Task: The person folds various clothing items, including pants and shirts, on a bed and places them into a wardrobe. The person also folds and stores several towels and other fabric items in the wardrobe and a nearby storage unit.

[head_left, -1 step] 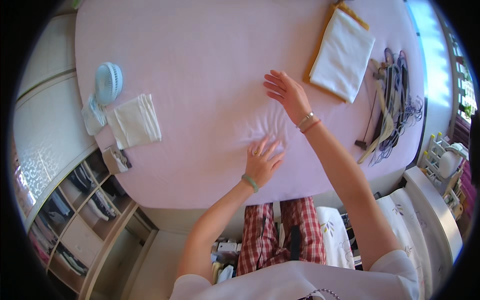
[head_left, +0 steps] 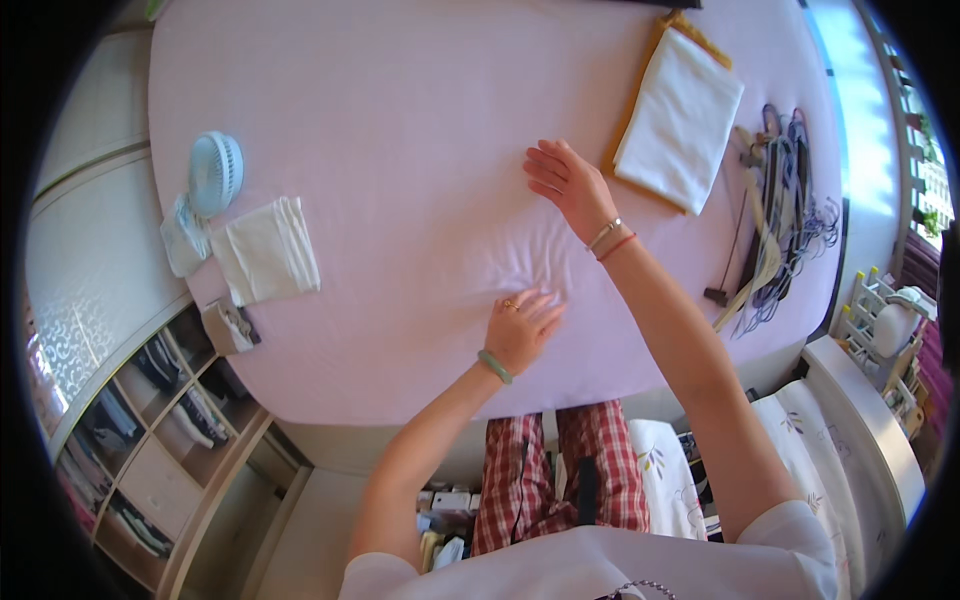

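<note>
A pink sheet (head_left: pixel 400 180) covers the bed in front of me. My left hand (head_left: pixel 520 328), with a ring and a green bangle, rests on it near the front edge, fingers extended and holding nothing. Small creases fan out in the fabric just beyond those fingertips. Farther forward and to the right, my right hand (head_left: pixel 572 188) is open with its fingers straight and close together, and nothing is in it. It appears to be over the sheet; whether it touches is unclear. Nearest to it lies a folded white cloth (head_left: pixel 680 120) on top of a mustard-yellow one (head_left: pixel 637 100).
Clothes hangers (head_left: pixel 775 220) lie heaped at the bed's right side. On the left are a light-blue fan (head_left: pixel 215 172), a folded cream cloth (head_left: pixel 266 250) and a small brown box (head_left: pixel 227 328). Cubby shelves (head_left: pixel 165 440) with clothes stand at lower left. A dark object (head_left: pixel 660 3) shows at the top edge.
The view has shifted slightly, and a dark edge has come in at the top. My left hand's fingers look a little closer together; both hands stay in nearly the same places.
</note>
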Demonstrator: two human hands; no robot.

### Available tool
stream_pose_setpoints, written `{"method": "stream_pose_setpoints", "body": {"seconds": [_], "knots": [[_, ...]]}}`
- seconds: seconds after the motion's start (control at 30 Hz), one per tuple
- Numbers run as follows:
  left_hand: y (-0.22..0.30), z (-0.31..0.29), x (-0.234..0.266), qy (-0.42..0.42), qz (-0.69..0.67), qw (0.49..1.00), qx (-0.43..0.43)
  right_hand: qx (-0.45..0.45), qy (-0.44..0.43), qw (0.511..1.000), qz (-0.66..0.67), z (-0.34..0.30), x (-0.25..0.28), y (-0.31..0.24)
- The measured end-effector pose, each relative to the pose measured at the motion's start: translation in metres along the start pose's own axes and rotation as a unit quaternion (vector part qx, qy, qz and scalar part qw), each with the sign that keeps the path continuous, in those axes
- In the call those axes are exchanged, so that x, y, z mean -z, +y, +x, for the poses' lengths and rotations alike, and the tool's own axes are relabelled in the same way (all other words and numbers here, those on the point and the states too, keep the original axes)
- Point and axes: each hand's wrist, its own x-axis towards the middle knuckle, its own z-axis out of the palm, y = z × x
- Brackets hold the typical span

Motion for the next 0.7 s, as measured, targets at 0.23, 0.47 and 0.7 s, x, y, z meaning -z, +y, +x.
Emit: {"method": "stream_pose_setpoints", "body": {"seconds": [0.23,0.47,0.7], "knots": [[-0.044,0.147,0.117,0.091,0.222,0.926,0.292,0.111,0.061,0.99,0.068,0.101,0.003,-0.094],[-0.067,0.182,0.115,-0.077,0.313,0.884,0.338,0.097,0.152,0.969,0.169,0.188,-0.019,-0.166],[-0.073,0.187,0.113,-0.115,0.345,0.87,0.334,0.113,0.075,0.958,0.251,0.227,-0.047,-0.183]]}}
